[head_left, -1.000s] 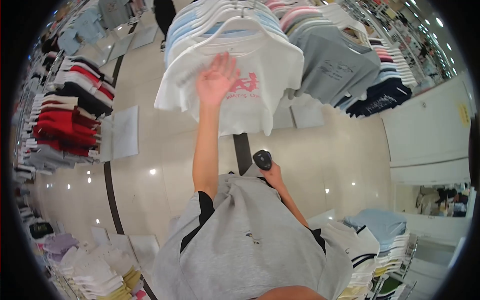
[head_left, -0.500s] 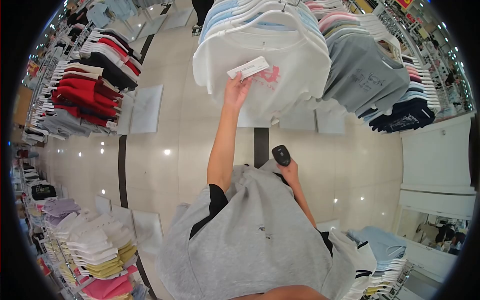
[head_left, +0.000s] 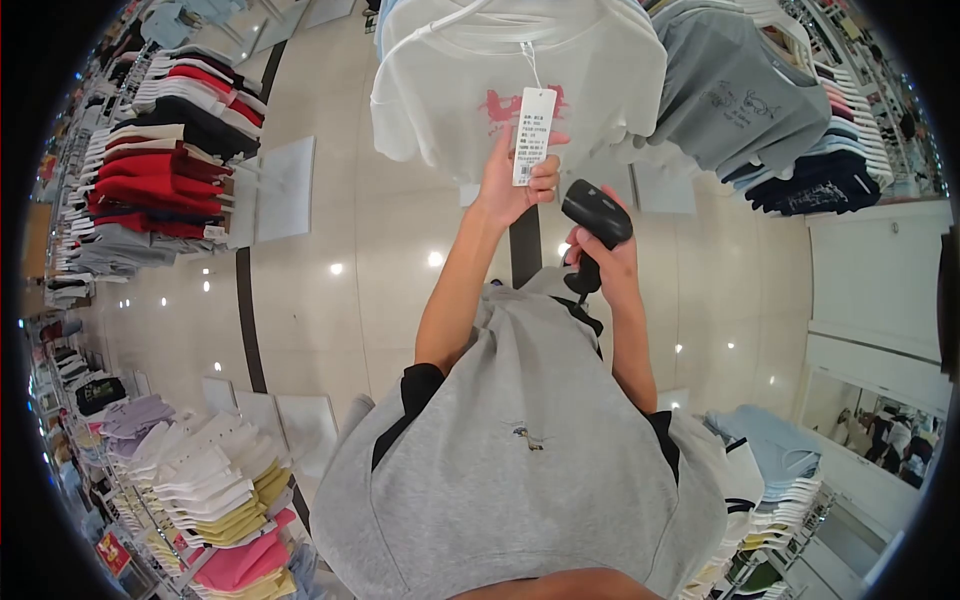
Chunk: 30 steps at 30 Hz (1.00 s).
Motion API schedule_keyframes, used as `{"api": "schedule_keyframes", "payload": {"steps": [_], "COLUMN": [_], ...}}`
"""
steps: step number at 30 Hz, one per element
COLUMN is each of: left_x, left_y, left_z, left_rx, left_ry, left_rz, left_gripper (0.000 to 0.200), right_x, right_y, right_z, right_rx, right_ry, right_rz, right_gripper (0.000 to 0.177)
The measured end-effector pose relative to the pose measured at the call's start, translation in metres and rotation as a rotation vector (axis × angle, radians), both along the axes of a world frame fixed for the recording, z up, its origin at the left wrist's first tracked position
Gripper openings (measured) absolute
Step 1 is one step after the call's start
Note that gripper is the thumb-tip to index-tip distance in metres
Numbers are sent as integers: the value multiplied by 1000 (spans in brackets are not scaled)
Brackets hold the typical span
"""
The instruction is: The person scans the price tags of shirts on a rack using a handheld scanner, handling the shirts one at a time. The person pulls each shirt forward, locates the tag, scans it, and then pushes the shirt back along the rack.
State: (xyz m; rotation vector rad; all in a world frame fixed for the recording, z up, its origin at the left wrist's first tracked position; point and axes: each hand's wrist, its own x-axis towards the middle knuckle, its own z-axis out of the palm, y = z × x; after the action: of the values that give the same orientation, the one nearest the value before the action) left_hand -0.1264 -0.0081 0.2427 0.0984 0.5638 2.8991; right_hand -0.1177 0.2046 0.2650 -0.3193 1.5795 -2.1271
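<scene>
A white T-shirt with a pink print hangs on a white hanger in front of me. From its neckline a string runs down to a white price tag with printed lines and a barcode near its lower end. My left hand grips the lower part of the tag, which stands upright against the shirt. In my right hand is a black barcode scanner, its head tilted up and left, close to the lower end of the tag. The fingers wrap round the scanner's handle.
A grey T-shirt hangs to the right of the white one, with navy shirts beyond. Racks of red clothes and white and yellow clothes line the left. Light-blue garments hang at lower right. White cabinets stand at right.
The tag has turned from lying slantwise to upright, its printed side now facing me. My right hand has lifted the scanner from beside my body up to the tag. My view has shifted slightly.
</scene>
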Motion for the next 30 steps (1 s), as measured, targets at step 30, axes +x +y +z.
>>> {"api": "schedule_keyframes", "payload": {"steps": [30], "left_x": [-105], "left_y": [-68], "left_z": [76], "left_rx": [-1796], "left_ry": [407], "left_rz": [1469], "left_gripper": [18], "right_x": [-23], "right_y": [16], "right_z": [-40], "right_rx": [116], "right_ry": [-171], "right_rz": [20], "right_gripper": [58]}}
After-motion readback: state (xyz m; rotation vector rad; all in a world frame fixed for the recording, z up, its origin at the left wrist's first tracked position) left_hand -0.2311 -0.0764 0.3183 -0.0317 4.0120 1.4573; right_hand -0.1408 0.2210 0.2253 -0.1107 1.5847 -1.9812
